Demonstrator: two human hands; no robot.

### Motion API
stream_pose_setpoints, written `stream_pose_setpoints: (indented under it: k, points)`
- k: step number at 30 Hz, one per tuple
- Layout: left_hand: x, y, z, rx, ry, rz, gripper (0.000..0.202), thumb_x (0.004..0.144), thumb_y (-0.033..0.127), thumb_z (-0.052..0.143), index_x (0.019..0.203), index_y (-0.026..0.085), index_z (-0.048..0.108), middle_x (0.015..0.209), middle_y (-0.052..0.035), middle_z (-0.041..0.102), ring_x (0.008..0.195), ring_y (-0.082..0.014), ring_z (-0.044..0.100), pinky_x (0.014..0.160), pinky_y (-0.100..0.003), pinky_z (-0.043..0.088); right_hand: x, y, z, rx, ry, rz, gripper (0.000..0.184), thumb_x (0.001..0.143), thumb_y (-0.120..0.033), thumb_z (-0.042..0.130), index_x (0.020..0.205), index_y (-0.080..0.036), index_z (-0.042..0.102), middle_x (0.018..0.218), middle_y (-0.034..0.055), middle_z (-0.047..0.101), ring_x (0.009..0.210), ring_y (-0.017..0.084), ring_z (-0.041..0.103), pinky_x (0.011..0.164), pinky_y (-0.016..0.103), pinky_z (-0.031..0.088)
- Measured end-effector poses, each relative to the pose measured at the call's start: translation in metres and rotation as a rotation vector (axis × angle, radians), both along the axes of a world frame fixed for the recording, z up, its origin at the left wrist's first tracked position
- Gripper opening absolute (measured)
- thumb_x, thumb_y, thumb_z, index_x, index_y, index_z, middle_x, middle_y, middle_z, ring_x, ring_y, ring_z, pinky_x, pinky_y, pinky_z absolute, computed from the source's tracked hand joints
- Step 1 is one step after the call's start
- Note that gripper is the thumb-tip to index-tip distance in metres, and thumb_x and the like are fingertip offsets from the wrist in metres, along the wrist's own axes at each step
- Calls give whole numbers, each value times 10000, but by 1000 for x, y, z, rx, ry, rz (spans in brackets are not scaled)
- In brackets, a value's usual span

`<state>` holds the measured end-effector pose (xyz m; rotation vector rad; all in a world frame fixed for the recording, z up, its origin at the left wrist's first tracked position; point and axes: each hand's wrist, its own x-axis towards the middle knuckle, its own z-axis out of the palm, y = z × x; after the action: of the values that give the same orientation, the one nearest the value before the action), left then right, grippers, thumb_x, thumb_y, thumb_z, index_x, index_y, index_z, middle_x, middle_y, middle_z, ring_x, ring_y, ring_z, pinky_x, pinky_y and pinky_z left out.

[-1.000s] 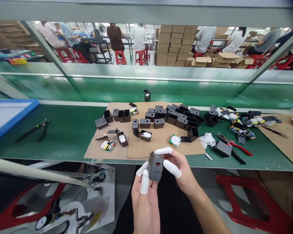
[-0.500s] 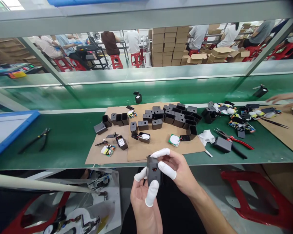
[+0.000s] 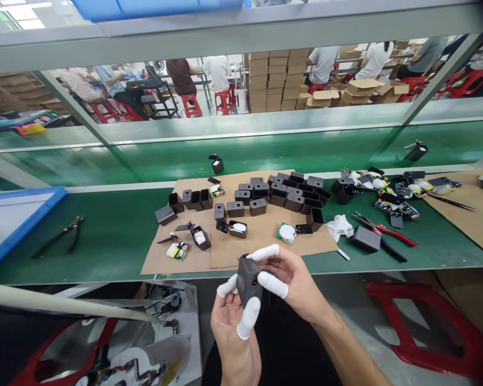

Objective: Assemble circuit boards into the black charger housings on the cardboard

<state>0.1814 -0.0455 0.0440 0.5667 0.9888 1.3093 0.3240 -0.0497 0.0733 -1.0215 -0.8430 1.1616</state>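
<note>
Both hands hold a black plastic charger housing (image 3: 248, 281) just off the front edge of the bench. Through a small slot in its face, something copper-orange shows. My left hand (image 3: 237, 327) grips it from below and the left, thumb across the lower part. My right hand (image 3: 292, 281) pinches its upper right side between thumb and fingers. White finger cots cover the fingertips and thumbs. Beyond lie rows of black housings (image 3: 293, 201) on brown cardboard (image 3: 261, 258). A circuit board with a white pad (image 3: 287, 232) and a housing with a white insert (image 3: 238, 229) lie closer.
Black-handled cutters (image 3: 60, 236) lie on the left of the green bench. Red-handled pliers (image 3: 394, 234) and a grey block (image 3: 366, 239) are at right, below a pile of circuit boards (image 3: 398, 203). A red stool (image 3: 410, 327) stands below. People sit beyond the frame.
The charger housing has turned slightly in my hands, showing more of its left side, and both hands shifted a little left. Another person's hand at the far right has left the view.
</note>
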Motion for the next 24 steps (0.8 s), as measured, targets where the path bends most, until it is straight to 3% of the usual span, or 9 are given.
stream_pose_setpoints:
  k: [5,9,11,13,15,16,20,24]
  points:
    - [-7,7,-5,31,19,11,626,538,238,1064,1080,226,752,1043,-16,798,963,-189,795,878,-245,635,1,1,-1,9,-23,8,327,880,-407,912,1111,-255,738,1113,35,767,1068,212,784,1063,398,641]
    - [-9,18,-12,70,67,-30,603,574,308,1051,1086,209,749,1082,-48,797,994,-218,790,910,-297,637,-2,2,-13,18,-142,-54,441,935,-429,849,1312,-273,681,1205,64,770,1122,226,776,1091,429,627]
    - [-11,30,-20,188,243,-60,574,637,300,1019,1133,209,746,1117,-72,791,1049,-249,777,959,-356,629,-2,4,-22,-5,-316,-89,445,997,-416,774,1405,-283,653,1286,88,769,1193,249,763,1134,474,600]
    - [-14,47,-33,400,543,-51,563,675,253,982,1186,215,749,1107,-82,779,1041,-276,759,974,-426,619,-5,7,-33,12,-527,-147,400,1033,-394,719,1414,-280,671,1379,111,748,1301,286,719,1184,523,555]
    - [-18,65,-48,616,817,-19,502,687,215,941,1159,210,772,1033,-86,762,993,-302,737,958,-492,609,-10,13,-45,74,-674,-215,387,1025,-370,725,1396,-266,692,1415,129,732,1355,317,686,1189,541,547]
    - [-20,73,-56,664,858,-15,450,685,196,920,1113,207,784,1005,-93,761,988,-318,731,956,-518,605,-14,16,-51,110,-717,-238,392,1015,-353,736,1394,-262,695,1415,133,730,1356,322,685,1174,534,559]
    - [-26,88,-78,740,833,-76,408,714,157,854,1111,211,774,1073,-132,796,1044,-341,755,971,-552,622,-23,26,-72,196,-839,-337,385,978,-299,783,1357,-269,722,1347,125,739,1250,304,742,1067,466,636]
    - [-27,79,-83,795,783,-175,504,720,143,842,1208,216,743,1149,-133,817,1097,-335,790,1002,-537,643,-20,24,-87,233,-873,-424,401,986,-260,758,1383,-247,697,1272,132,759,1158,290,785,986,439,681]
